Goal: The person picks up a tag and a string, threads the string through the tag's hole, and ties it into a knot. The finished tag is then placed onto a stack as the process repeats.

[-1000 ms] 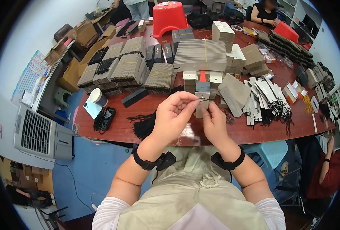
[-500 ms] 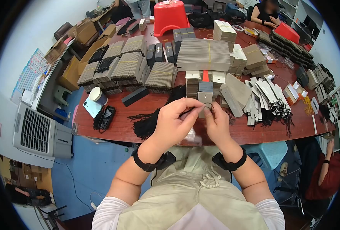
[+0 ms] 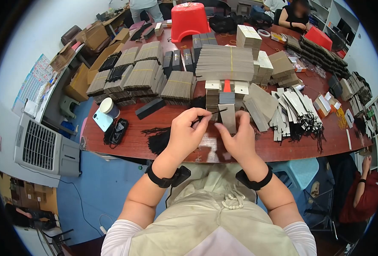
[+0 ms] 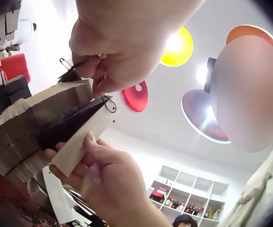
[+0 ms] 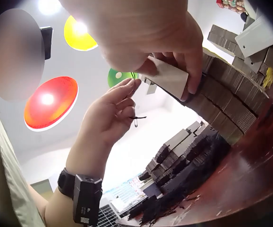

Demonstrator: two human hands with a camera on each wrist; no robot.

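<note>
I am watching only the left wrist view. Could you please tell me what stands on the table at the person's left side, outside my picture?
Observer: In the head view, a round white paper cup stands there on the glossy reddish-brown table.
Operator: Thank you. Is something worn on the left wrist?
Observer: Yes, the right wrist view shows a black boxy device strapped below the left hand.
Operator: And lower, at the person's right?
Observer: A light-blue plastic stool, by the table's near edge.

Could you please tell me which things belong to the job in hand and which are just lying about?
Likely the job:
pale tag, in the right hand
black cord, in the left hand
bundle of black cords
corded tags

Likely just lying about:
paper cup
light blue phone
red stool
</note>
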